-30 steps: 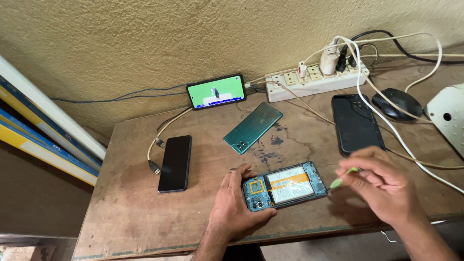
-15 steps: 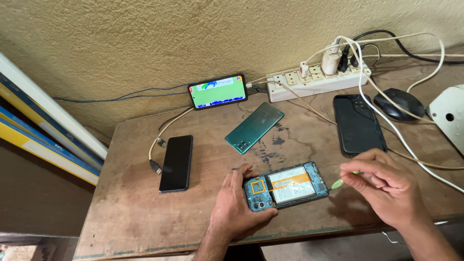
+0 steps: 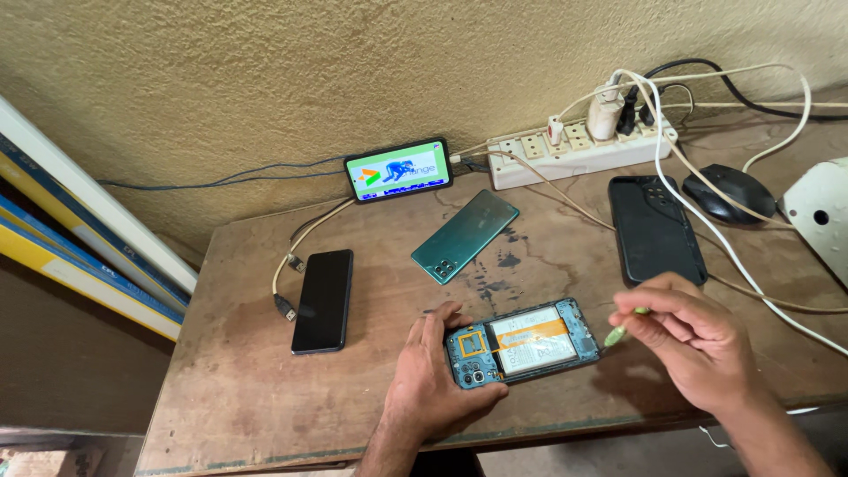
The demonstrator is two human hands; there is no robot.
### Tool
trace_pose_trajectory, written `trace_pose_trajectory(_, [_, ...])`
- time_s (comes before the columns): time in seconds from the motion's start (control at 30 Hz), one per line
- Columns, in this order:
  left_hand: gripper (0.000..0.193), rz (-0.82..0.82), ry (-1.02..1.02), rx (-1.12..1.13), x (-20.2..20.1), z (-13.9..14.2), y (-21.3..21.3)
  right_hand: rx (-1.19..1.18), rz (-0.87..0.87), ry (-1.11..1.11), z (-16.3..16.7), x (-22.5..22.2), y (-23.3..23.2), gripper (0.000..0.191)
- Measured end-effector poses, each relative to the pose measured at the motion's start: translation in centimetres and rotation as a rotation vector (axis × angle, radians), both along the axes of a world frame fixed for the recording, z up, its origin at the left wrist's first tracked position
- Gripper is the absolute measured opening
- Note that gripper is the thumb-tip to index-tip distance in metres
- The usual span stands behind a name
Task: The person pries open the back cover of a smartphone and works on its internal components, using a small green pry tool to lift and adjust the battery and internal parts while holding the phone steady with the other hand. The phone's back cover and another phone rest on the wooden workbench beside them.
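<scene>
The left hand [image 3: 433, 384] is lying flat on the near part of the wooden table [image 3: 238, 389], and its thumb and fingers are gripping the left end of an opened phone [image 3: 521, 342]. This phone is lying with its back cover off, so the blue inner frame, the white battery and an orange flat cable are showing. The right hand [image 3: 693, 340] is hovering just right of the phone, with the fingers curled and pressed together, and it is pinching a small green tool [image 3: 617, 334] whose tip is pointing to the phone's right end.

Far from the hands, a teal back cover [image 3: 465, 235] is lying tilted in the middle of the table. A black phone [image 3: 323, 300] is lying on the left side, with loose cable plugs beside it. A black case [image 3: 656, 228] is lying on the right. By the far wall a phone with a lit screen [image 3: 398, 170] is leaning, next to a white power strip [image 3: 579, 148] with several plugs in it. A black mouse [image 3: 731, 192] is sitting at the far right.
</scene>
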State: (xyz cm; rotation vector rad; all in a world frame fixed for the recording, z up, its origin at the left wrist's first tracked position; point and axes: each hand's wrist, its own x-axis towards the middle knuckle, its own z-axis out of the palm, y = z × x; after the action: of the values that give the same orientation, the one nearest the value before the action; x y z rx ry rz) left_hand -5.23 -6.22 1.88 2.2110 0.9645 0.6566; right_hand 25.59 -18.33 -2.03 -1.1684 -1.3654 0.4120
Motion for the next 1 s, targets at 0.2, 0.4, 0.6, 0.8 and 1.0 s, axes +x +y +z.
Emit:
trace_pose_trajectory(0.2, [0.11,0.011,0.028,-0.024,0.0,0.1,0.0,-0.059,-0.042,-0.043,1.2,-0.2,-0.2,0.035])
trace_pose_trajectory(0.4, [0.109,0.001,-0.005,0.02,0.0,-0.1,0.0,0.015,0.197,0.059,2.5,-1.1,0.2,0.038])
trace_pose_trajectory(0.6, [0.108,-0.004,-0.005,0.026,0.0,-0.3,0.2,-0.134,0.14,0.113,1.1,-0.2,1.3,0.042])
trace_pose_trajectory(0.8, [0.108,-0.005,0.003,0.027,-0.1,-0.7,0.2,0.048,0.17,0.199,0.2,0.1,2.4,0.043])
trace_pose_trajectory(1.0, [0.096,-0.026,0.005,0.092,-0.2,-0.7,0.2,0.146,-0.149,0.497,0.2,-0.5,4.5,0.044])
